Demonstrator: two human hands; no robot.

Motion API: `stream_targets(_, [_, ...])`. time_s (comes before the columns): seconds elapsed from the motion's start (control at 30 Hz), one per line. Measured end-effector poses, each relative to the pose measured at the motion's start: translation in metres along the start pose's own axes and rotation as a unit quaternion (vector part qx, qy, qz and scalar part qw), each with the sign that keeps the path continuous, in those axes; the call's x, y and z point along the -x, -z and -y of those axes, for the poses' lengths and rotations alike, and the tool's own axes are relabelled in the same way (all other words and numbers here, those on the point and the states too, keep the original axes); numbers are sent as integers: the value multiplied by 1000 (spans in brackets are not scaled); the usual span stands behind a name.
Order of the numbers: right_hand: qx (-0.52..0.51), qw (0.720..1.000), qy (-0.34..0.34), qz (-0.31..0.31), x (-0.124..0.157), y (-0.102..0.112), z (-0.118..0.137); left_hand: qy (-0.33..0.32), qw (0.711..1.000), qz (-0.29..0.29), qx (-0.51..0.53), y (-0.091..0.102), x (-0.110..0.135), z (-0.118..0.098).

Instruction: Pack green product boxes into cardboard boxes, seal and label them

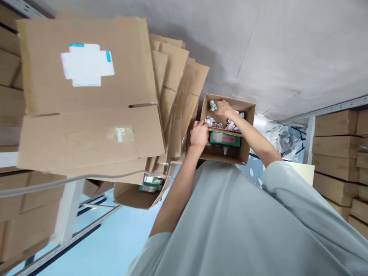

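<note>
An open brown cardboard box [247, 115] stands in front of me, with crumpled white paper [231, 124] in its far half and a green and pink packet [225, 139] in its near half. My left hand [199, 134] is closed over the box's left wall, fingers curled beside the paper. My right hand [223, 108] reaches into the far end, its fingers pressed on a wad of crumpled paper [213, 105]. Whether it grips the wad is hidden.
A tall stack of flattened cartons [92, 96] leans at the left, one bearing a white label [86, 64]. Below it an open carton [135, 193] holds more green packets. Shelves with brown boxes [336, 145] stand at the right. Loose paper scraps [280, 138] lie behind the box.
</note>
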State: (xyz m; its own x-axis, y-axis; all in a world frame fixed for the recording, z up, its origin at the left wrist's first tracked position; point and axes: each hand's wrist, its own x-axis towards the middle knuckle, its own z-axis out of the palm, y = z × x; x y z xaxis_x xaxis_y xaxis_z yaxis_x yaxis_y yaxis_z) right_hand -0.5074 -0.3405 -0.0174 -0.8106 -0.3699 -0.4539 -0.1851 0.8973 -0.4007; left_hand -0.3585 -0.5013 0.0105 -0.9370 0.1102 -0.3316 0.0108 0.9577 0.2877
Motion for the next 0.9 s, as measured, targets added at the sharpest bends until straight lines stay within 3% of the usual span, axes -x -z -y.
stream_targets(0.07, [-3, 999, -2, -43, 46, 20, -3, -8, 1000, -9, 2, -2, -2, 2])
stream_targets(0.17, [-34, 994, 38, -101, 147, 39, 0, -17, 1000, -22, 13, -7, -4, 4])
stream_targets(0.27, [-76, 992, 19, -102, 240, 30, 7, -20, 999, -30, 15, -10, -4, 6])
stream_targets(0.33, [-101, 992, 4, -76, 271, 10, 13, -22, 999, -29, 9, -10, -3, 5])
stream_targets(0.4, [-121, 992, -17, -41, 275, -14, 19, -25, 999, -27, 1, -9, -2, 5])
stream_targets(0.47, [-134, 990, -38, 0, 261, -34, 24, -26, 999, -24, -7, -7, -1, 4])
stream_targets(0.6, [-120, 989, -56, 62, 232, -47, 31, -24, 999, -18, -19, -4, 1, 2])
stream_targets(0.77, [-85, 995, -25, 45, 209, -11, 29, -10, 1000, -5, -11, -2, 1, -1])
stream_targets(0.9, [-44, 999, -23, -18, 141, 22, 30, -7, 1000, -7, -6, -2, 1, 0])
